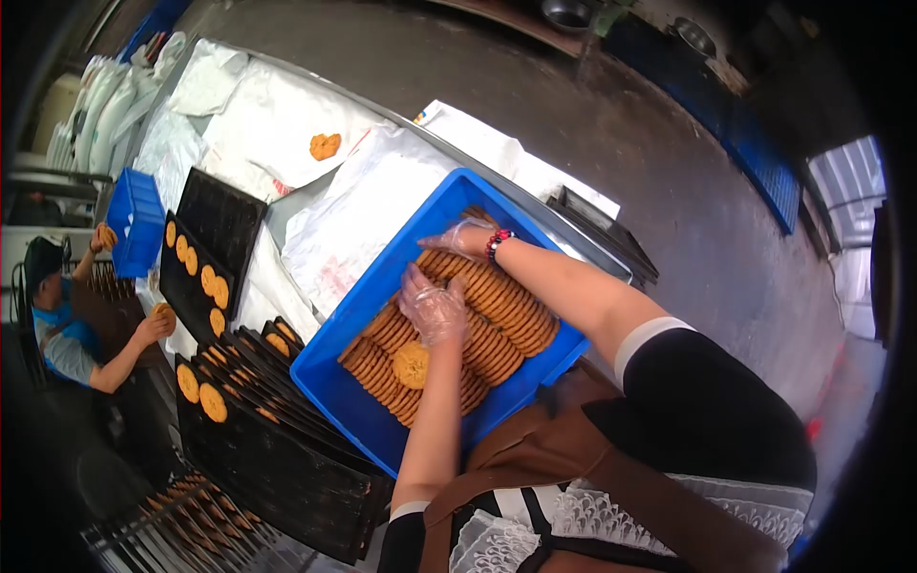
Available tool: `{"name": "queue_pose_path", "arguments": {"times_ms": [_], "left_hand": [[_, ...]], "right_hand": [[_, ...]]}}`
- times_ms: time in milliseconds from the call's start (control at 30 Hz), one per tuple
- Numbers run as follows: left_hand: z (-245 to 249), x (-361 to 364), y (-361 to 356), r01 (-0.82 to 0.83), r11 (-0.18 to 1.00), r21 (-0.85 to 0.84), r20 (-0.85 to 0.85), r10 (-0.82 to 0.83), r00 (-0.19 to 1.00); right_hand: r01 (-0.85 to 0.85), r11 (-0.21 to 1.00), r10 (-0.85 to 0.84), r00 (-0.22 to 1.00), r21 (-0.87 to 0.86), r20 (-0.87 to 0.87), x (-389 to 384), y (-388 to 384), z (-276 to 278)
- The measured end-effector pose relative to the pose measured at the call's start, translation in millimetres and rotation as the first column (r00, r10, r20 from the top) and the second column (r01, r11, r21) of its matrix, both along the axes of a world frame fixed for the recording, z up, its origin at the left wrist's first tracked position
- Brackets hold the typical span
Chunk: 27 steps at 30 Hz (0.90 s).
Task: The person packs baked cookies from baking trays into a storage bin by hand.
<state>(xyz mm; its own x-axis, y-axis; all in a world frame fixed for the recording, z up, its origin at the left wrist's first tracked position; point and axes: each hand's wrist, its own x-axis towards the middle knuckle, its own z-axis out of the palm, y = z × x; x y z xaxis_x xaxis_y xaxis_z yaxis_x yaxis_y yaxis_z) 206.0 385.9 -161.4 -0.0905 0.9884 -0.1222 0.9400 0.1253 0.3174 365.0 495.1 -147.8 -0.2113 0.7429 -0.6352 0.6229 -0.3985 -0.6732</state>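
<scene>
Rows of round golden cookies (498,304) stand on edge, packed side by side in a blue crate (330,401). One cookie (411,365) lies flat on top of the rows. My left hand (437,306), in a clear plastic glove, is curled round cookies near the middle of the crate. Farther up, my right hand (462,240), also gloved and with a red beaded bracelet at the wrist, grips cookies at the upper end of the rows. Its fingertips are partly hidden among them.
Black trays with cookies (213,403) are stacked left of the crate. Another black tray (212,250) leans behind them. A co-worker (76,325) at the far left holds cookies beside a smaller blue crate (137,222). White sheets (277,119) cover the table, with cookie pieces (325,146) on them.
</scene>
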Motion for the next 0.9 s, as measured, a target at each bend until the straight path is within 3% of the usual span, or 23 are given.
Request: {"name": "queue_pose_path", "arguments": {"times_ms": [100, 167, 233, 300, 367, 400, 433, 467, 567, 633, 667, 700, 733, 767, 833, 867, 900], "left_hand": [[-14.4, -4.4, 3.1, 0.118, 0.992, 0.032, -0.060, -0.116, 0.991], [-16.2, -2.7, 5.2, 0.161, 0.987, 0.023, -0.086, -0.158, 0.984], [1.9, 4.9, 9.2, 0.130, 0.988, -0.086, -0.154, -0.143, 0.978], [21.5, 10.5, 18.1, 0.103, 0.980, -0.170, -0.191, -0.135, 0.972], [28.8, 11.7, 24.4, 0.074, 0.964, -0.256, -0.227, -0.135, 0.965], [29.2, 11.9, 24.1, 0.069, 0.959, -0.274, -0.255, -0.141, 0.957], [29.5, 12.2, 25.2, 0.062, 0.956, -0.287, -0.283, -0.147, 0.948], [30.0, 12.7, 27.5, 0.064, 0.956, -0.287, -0.282, -0.148, 0.948], [32.8, 10.0, 29.3, 0.054, 0.966, -0.252, -0.254, -0.120, 0.960], [34.6, -1.0, 24.7, 0.063, 0.992, -0.110, -0.006, -0.064, 0.998], [21.4, -9.4, 20.9, 0.208, 0.978, -0.023, -0.023, -0.209, 0.978], [15.5, -6.4, 16.2, 0.210, 0.977, -0.027, -0.023, -0.211, 0.977], [12.4, -1.5, 10.8, 0.332, 0.943, 0.003, -0.055, -0.332, 0.942], [10.3, 3.6, 5.9, 0.454, 0.890, 0.032, -0.091, -0.450, 0.889], [11.4, 11.7, 4.0, 0.478, 0.878, 0.002, -0.130, -0.474, 0.871], [11.3, 11.8, 6.5, 0.485, 0.874, -0.020, -0.171, -0.481, 0.860], [12.5, 12.2, 7.8, 0.492, 0.869, -0.043, -0.213, -0.489, 0.846]], "right_hand": [[0.133, 0.990, -0.136, 0.989, -0.047, -0.065, 1.4, -4.5, 18.6], [0.108, 0.985, -0.115, 0.992, -0.137, -0.047, 0.4, -3.3, 23.6], [0.031, 0.998, -0.028, 0.998, -0.053, 0.049, -5.2, -9.9, 11.4], [-0.235, 0.941, 0.207, 0.969, 0.242, 0.138, -2.2, -21.2, 6.9], [-0.477, 0.763, 0.373, 0.876, 0.437, 0.305, 2.8, -29.0, 3.4], [-0.221, 0.896, 0.176, 0.973, 0.385, 0.148, 2.2, -32.8, 11.1], [0.048, 0.955, -0.053, 0.999, 0.291, 0.010, 2.8, -36.0, 26.9], [-0.217, 0.867, 0.172, 0.975, 0.448, 0.138, 13.0, -49.4, 43.1], [-0.168, 0.866, 0.156, 0.986, 0.471, 0.065, 29.0, -88.3, 47.5], [-0.055, 0.883, 0.046, 0.999, 0.466, 0.029, 31.7, -120.8, 52.5], [-0.053, 0.920, 0.031, 0.998, 0.387, 0.063, 31.7, -134.0, 42.6], [0.038, 0.981, -0.040, 0.999, 0.192, 0.008, 29.9, -135.2, 54.1], [0.132, 0.991, -0.132, 0.991, -0.007, -0.010, 28.3, -136.2, 65.6], [0.144, 0.990, -0.144, 0.989, -0.008, -0.012, 27.1, -139.9, 71.8], [0.126, 0.992, -0.128, 0.983, -0.023, -0.130, 25.2, -148.3, 78.6], [0.032, 0.984, -0.023, 0.998, 0.176, -0.054, 14.9, -153.1, 52.6], [0.045, 0.984, -0.036, 0.998, 0.174, -0.055, 11.8, -152.8, 52.0]]}}
